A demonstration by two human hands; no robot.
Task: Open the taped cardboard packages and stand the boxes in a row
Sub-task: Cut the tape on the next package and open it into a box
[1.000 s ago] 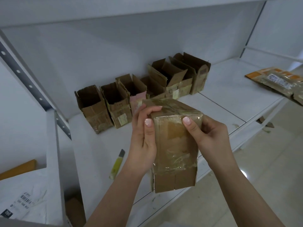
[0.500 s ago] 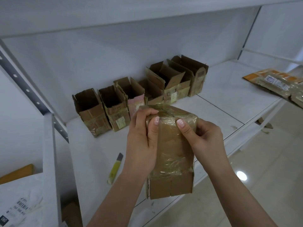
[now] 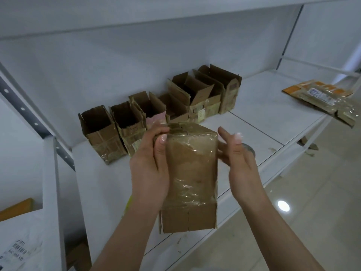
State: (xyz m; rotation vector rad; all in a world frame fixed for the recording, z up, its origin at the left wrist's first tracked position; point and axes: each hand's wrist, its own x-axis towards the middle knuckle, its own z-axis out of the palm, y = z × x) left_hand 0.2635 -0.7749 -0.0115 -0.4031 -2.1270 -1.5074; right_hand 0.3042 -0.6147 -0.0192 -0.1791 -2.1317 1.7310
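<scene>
Held above the shelf's (image 3: 254, 106) front edge, the package (image 3: 192, 169) looks light but slick with glossy tape (bare card only at its bottom), so the left hand (image 3: 151, 165) grasps its top corner while the right hand (image 3: 239, 153) hovers released just beside it.

I'm seeing the taped cardboard package (image 3: 192, 173) standing upright beside my grip, tape-wrapped, while opened boxes (image 3: 156, 114) are lining up beyond it.
</scene>
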